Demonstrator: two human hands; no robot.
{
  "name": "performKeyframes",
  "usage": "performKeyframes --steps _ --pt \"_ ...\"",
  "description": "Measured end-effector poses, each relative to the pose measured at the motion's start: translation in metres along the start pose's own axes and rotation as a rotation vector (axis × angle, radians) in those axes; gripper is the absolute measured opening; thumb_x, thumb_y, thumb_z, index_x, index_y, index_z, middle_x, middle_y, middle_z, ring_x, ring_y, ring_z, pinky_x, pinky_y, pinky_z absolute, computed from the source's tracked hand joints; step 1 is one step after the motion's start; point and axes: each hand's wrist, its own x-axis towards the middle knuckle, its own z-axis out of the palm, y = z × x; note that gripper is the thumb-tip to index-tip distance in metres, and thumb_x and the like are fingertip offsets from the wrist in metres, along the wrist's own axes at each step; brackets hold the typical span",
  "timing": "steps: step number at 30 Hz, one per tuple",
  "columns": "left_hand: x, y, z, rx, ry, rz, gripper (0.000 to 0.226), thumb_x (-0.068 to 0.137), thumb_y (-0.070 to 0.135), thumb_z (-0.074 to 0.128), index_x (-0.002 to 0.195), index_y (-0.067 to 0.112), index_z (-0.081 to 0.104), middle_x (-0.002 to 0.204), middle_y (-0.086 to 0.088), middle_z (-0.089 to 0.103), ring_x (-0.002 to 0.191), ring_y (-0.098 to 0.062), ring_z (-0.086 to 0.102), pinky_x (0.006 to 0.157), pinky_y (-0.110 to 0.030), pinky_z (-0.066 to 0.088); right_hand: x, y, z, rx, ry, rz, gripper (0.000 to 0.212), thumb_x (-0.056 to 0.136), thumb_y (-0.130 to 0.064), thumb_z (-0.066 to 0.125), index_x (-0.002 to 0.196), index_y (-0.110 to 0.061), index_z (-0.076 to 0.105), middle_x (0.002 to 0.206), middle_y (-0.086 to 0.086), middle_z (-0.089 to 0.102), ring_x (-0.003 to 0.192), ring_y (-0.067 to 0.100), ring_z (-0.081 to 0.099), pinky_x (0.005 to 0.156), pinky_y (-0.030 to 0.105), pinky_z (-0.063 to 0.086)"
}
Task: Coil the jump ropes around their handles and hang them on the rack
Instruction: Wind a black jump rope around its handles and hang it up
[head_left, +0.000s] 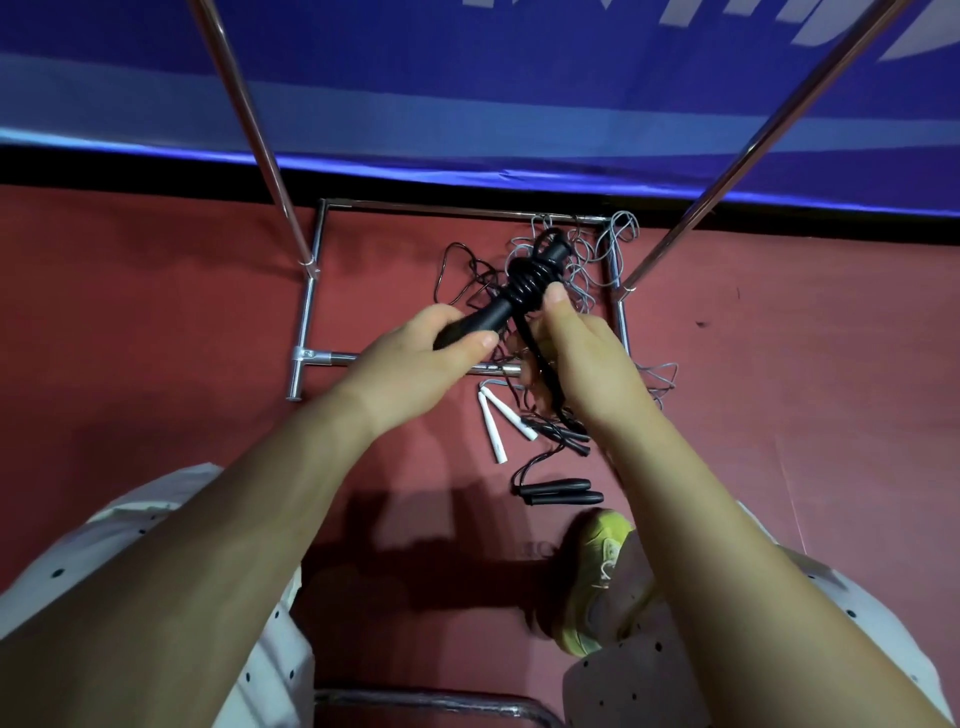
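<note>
Left hand (415, 358): I grip the black handles (498, 306).
Right hand (576, 353): pinching black rope (527, 283).
Risk: slack lets coils slide off.

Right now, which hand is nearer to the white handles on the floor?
Right. The right hand, pinching the black cord, is just above the white handles; the left hand, gripping the black handles, is further to their left.

A sports hall: red floor (156, 312), blue banner (467, 104) along the wall, jump ropes (561, 249) by a metal rack (311, 291).
</note>
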Motion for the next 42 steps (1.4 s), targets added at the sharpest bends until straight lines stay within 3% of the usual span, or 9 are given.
performKeyframes --steps 5,10,13,17,21,24,30,37,42 --pt "0.001 -0.003 -0.004 -0.044 0.007 0.042 0.035 0.066 0.047 0.074 0.089 0.028 0.056 0.076 0.009 0.058 0.066 -0.011 0.053 0.062 -0.028 0.040 0.000 0.001 -0.001 -0.118 -0.055 -0.002 0.053 0.094 -0.059 0.040 0.067 -0.018 0.057 0.047 -0.009 0.046 0.043 0.007 0.041 0.054 0.026 0.033" --pt "-0.001 0.000 -0.003 -0.063 -0.035 0.035 0.032 0.070 0.044 0.078 0.085 0.024 0.058 0.066 0.011 0.061 0.060 -0.007 0.054 0.066 -0.028 0.043 0.000 0.000 0.003 -0.009 -0.030 -0.052 0.031 0.097 -0.040 0.051 0.071 -0.023 0.057 0.046 -0.020 0.048 0.049 0.001 0.042 0.061 0.029 0.037" --pt "-0.005 0.010 -0.008 -0.469 -0.290 -0.145 0.044 0.070 0.062 0.058 0.085 0.021 0.067 0.071 0.005 0.068 0.066 -0.013 0.064 0.085 -0.041 0.049 -0.002 -0.002 0.003 0.160 -0.075 -0.123 0.024 0.090 -0.035 0.052 0.069 -0.026 0.057 0.050 -0.019 0.047 0.050 0.001 0.041 0.058 0.027 0.034" --pt "-0.010 0.012 -0.013 -0.780 -0.699 -0.225 0.086 0.072 0.074 0.028 0.088 0.003 0.075 0.090 -0.022 0.071 0.079 -0.035 0.069 0.074 -0.042 0.056 -0.001 0.000 0.000 0.331 -0.159 -0.179 0.038 0.072 -0.044 0.048 0.076 -0.006 0.050 0.056 0.001 0.042 0.050 0.012 0.036 0.048 0.026 0.027" --pt "-0.011 0.010 -0.013 -0.931 -0.858 -0.163 0.083 0.069 0.076 0.047 0.095 0.002 0.074 0.081 -0.014 0.070 0.062 -0.023 0.066 0.061 -0.033 0.055 0.001 0.002 -0.001 0.393 -0.200 -0.216 0.043 0.069 -0.053 0.046 0.073 -0.010 0.047 0.055 0.007 0.037 0.050 0.018 0.032 0.050 0.035 0.019" --pt "-0.011 0.009 -0.016 -0.891 -0.832 -0.129 0.067 0.063 0.067 0.065 0.092 0.007 0.074 0.069 -0.005 0.062 0.051 -0.015 0.053 0.055 -0.029 0.050 0.001 0.001 0.000 0.332 -0.183 -0.211 0.047 0.074 -0.053 0.045 0.083 -0.007 0.047 0.062 0.009 0.033 0.054 0.016 0.032 0.052 0.035 0.019" --pt "-0.014 0.018 -0.006 -0.490 -0.472 -0.195 0.050 0.094 0.045 0.028 0.082 0.011 0.062 0.061 -0.003 0.061 0.039 -0.007 0.031 0.051 -0.023 0.039 0.003 0.002 -0.010 -0.037 -0.219 0.071 0.056 0.102 -0.045 0.034 0.061 -0.012 0.051 0.051 0.002 0.047 0.041 0.016 0.039 0.045 0.026 0.033" --pt "-0.017 0.016 -0.004 -0.316 -0.309 -0.155 0.044 0.099 0.041 0.031 0.083 0.015 0.063 0.060 0.000 0.065 0.062 -0.016 0.053 0.057 -0.026 0.042 0.006 0.004 -0.013 -0.049 -0.202 0.221 0.061 0.091 -0.062 0.047 0.062 -0.009 0.057 0.043 0.002 0.048 0.048 0.023 0.052 0.053 0.027 0.045" --pt "-0.012 0.016 -0.005 -0.306 -0.173 -0.085 0.036 0.098 0.038 0.036 0.083 0.019 0.062 0.059 0.005 0.063 0.058 -0.005 0.058 0.057 -0.023 0.045 0.006 0.002 -0.005 -0.152 0.039 0.001 0.065 0.093 -0.055 0.049 0.064 0.002 0.057 0.044 0.003 0.043 0.043 0.017 0.040 0.051 0.025 0.032"
